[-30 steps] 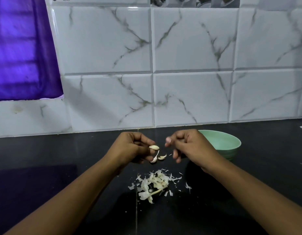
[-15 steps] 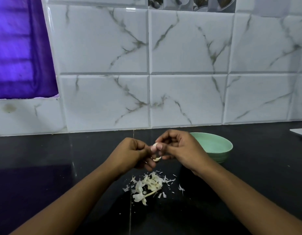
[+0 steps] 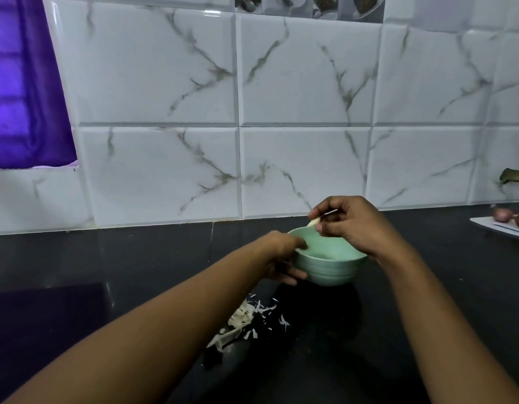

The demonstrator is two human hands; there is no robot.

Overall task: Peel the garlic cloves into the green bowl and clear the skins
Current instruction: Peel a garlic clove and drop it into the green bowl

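The green bowl (image 3: 334,269) stands on the black counter in the middle of the view. My left hand (image 3: 281,258) grips its left rim, thumb over the edge and fingers curled round the outer wall. Over the far rim of the bowl, my right hand (image 3: 348,225) pinches a small pale garlic clove (image 3: 315,222), and a thin strip of skin sticks out beside it. A pile of white garlic skins (image 3: 243,320) lies on the counter in front of the bowl, partly hidden by my left forearm. The bowl's inside is blurred.
A marble-tiled wall (image 3: 281,126) backs the black counter (image 3: 398,345). At the right edge, a white board (image 3: 500,227) carries a reddish onion (image 3: 504,214). A purple curtain (image 3: 22,83) hangs at the upper left.
Both hands moved away from above the skin pile to the bowl. My left hand let go of the clove and took the bowl's rim; my right hand now carries the clove over the bowl.
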